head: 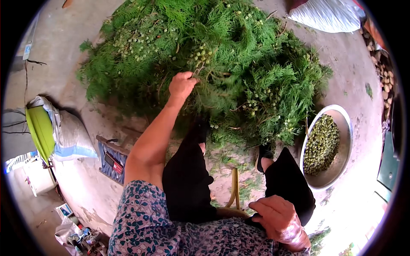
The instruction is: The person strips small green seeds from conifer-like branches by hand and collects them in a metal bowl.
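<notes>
A large heap of green conifer branches (224,48) with small round cones lies on the floor before me. My left hand (183,84) reaches to its near side, fingers closed on the thin stem of a conifer sprig (201,59) that bears a cluster of pale green cones. My right hand (276,217) rests close to my body above my right thigh, its fingers curled; whether something lies inside them is hidden. To the right, a wide metal basin (346,153) holds many loose green cones (321,145).
A small stool (112,160) with a woven seat, bearing a red-and-black device, stands left. Beyond it are a filled woven sack (72,134) and a lime-green plastic basin (40,131). A white sack (325,16) lies at upper right, near stacked firewood (386,76).
</notes>
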Available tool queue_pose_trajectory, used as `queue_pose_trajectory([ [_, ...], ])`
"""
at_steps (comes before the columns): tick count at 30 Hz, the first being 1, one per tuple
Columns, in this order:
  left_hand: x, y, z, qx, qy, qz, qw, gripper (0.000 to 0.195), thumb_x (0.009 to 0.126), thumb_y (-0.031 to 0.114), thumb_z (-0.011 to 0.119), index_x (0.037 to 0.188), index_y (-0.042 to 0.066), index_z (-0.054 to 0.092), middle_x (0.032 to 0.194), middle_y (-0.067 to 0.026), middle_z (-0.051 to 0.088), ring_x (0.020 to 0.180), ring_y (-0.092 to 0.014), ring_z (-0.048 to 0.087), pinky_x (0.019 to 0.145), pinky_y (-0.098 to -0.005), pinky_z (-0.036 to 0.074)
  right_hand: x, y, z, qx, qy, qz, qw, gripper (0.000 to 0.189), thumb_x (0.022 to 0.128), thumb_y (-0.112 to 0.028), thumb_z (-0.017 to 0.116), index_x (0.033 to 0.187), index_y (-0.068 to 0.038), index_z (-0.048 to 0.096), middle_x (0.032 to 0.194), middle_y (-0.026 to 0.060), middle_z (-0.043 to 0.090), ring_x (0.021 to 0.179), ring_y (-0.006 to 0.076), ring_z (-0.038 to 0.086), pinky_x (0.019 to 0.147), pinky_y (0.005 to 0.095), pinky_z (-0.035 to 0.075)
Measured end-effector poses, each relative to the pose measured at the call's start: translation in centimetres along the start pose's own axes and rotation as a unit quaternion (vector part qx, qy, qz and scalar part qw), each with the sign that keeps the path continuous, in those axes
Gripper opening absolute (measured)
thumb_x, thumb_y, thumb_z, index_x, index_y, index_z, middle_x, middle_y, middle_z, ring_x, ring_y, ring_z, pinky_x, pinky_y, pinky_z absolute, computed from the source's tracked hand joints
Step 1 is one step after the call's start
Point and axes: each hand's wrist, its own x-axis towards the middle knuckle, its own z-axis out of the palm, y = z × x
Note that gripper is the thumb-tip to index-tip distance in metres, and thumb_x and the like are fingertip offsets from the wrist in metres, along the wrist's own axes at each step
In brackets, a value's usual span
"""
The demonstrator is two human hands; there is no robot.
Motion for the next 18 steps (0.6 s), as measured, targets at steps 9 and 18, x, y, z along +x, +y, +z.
queue_pose_trajectory([
  [9,-4.9,4.0,-0.7,-0.527,0.051,0.135,0.837,0.015,0.080,-0.003,0.055,0.093,-0.008,0.060,0.084,-0.0053,0.061,0.070,-0.010,0.055,0.066,-0.0223,0.046,-0.8,0.9,0.3,0.001,-0.001,-0.066,0.998,0.035,0.069,-0.010,0.067,0.101,0.001,0.056,0.084,0.0116,0.057,0.070,0.0265,0.057,0.061,0.0336,0.046],
  [18,-6.8,12.3,-2.7,-0.590,-0.084,0.073,0.800,0.021,0.082,0.013,0.058,0.099,-0.001,0.060,0.083,-0.0042,0.063,0.078,-0.012,0.058,0.075,-0.0254,0.046,-1.5,1.1,0.7,0.026,0.038,-0.076,0.996,0.034,0.070,-0.009,0.066,0.101,0.000,0.055,0.082,0.0105,0.055,0.071,0.0261,0.057,0.060,0.0336,0.046],
])
